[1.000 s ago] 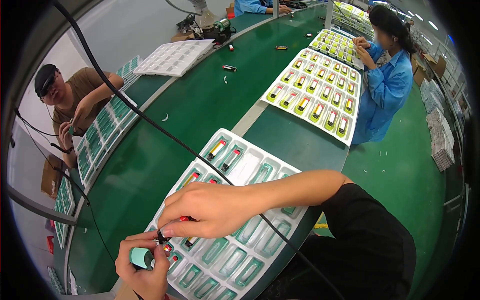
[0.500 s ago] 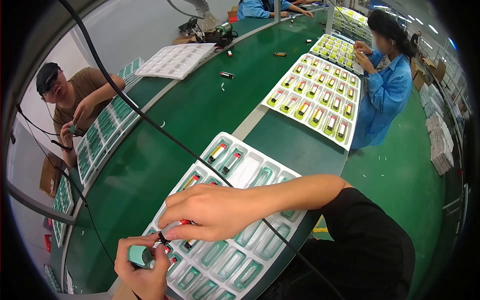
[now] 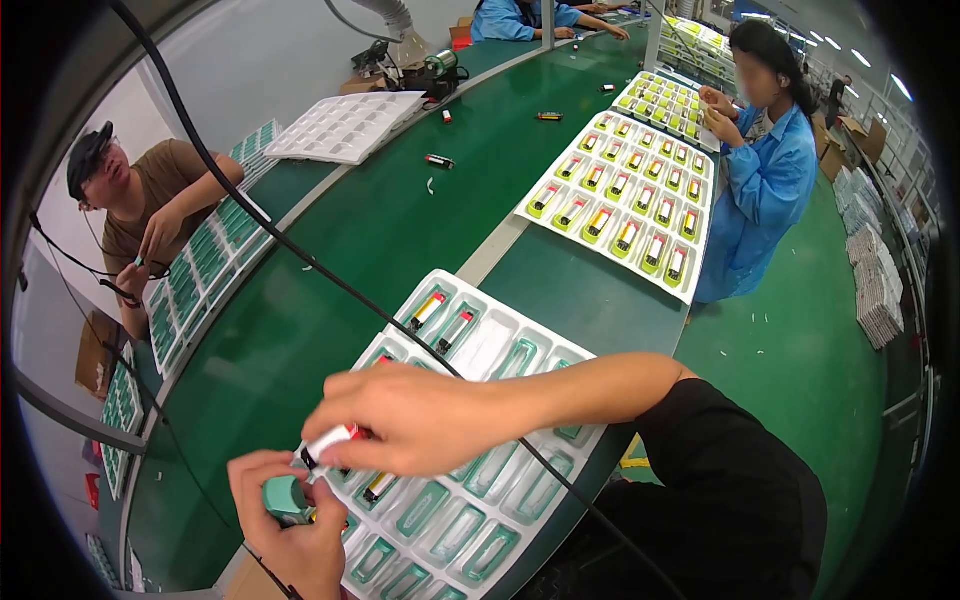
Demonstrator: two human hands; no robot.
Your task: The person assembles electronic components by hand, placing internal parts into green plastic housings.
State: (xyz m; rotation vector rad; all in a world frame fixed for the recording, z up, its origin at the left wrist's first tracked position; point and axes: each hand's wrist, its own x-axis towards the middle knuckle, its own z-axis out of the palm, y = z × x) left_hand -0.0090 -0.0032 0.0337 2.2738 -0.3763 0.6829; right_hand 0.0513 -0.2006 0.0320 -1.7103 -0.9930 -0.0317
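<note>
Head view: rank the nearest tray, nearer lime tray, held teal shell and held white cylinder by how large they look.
1. Nearest tray
2. Nearer lime tray
3. Teal shell, white cylinder: too alike to rank, both partly covered

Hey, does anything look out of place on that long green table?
Yes: a few small multicoloured battery-like cylinders lie loose on the long green table, while similar ones sit in rows in the white moulded tray at right. A thin curved white scrap also lies there, like stray litter.
</note>
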